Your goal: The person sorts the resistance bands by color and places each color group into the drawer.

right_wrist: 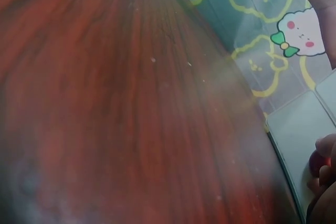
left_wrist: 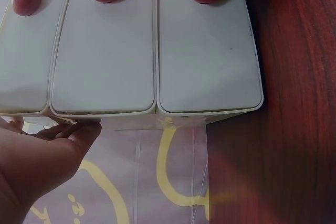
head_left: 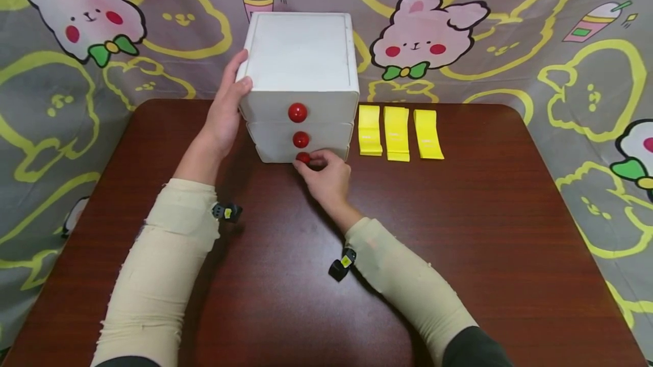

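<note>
A small white cabinet of three stacked drawers stands at the table's far side, each drawer front bearing a round red knob. My left hand presses against the cabinet's left side near the top, its fingers fairly straight and the thumb by the front upper edge. In the left wrist view that hand touches the side wall. With thumb and fingers my right hand pinches the bottom red knob. Above it are the middle knob and the top knob, both untouched. All drawers look closed.
Three yellow folded strips lie side by side on the brown table, just right of the cabinet. A patterned cloth with cartoon rabbits hangs close behind the cabinet and around the table's sides.
</note>
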Demonstrator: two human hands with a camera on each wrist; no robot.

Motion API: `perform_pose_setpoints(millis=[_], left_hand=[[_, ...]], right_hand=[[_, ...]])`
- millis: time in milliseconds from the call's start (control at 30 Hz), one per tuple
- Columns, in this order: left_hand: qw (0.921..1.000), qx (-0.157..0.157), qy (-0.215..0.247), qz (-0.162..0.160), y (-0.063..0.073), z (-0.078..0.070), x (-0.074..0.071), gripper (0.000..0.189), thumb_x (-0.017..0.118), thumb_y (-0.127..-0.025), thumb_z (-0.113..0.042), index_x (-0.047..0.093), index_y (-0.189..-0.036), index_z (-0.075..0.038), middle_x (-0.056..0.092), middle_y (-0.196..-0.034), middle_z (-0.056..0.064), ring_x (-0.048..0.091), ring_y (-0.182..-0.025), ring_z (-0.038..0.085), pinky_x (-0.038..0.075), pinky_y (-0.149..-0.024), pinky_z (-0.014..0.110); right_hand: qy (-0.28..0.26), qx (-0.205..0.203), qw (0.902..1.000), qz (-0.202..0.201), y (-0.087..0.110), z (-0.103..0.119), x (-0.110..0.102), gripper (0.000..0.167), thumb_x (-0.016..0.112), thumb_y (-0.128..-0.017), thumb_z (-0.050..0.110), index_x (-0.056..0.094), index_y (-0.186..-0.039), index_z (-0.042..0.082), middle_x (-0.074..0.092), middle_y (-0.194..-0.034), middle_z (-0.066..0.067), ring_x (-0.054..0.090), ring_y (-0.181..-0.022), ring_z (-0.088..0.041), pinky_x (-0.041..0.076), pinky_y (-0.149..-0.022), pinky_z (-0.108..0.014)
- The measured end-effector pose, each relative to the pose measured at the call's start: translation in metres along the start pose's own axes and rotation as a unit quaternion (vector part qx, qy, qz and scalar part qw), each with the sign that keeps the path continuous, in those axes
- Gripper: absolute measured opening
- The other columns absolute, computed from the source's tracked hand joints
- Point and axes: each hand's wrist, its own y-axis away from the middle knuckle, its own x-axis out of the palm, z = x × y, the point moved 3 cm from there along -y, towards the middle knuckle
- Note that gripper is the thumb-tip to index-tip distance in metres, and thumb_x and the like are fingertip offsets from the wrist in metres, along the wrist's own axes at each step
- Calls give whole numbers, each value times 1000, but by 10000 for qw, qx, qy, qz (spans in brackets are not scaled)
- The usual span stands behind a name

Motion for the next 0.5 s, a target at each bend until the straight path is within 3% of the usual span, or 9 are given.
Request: perform_pose_setpoints(millis=[500], left_hand=[[9999, 60, -93, 62, 0, -1, 1, 63, 40, -98, -36, 24, -158, -27, 20, -158, 0, 19, -140, 18, 17, -110, 42]], right_hand=[[79, -28, 9999, -75, 2, 1, -1, 27, 86, -75, 35, 76, -87, 14, 72, -77, 5, 67, -73, -11, 48, -64, -32]])
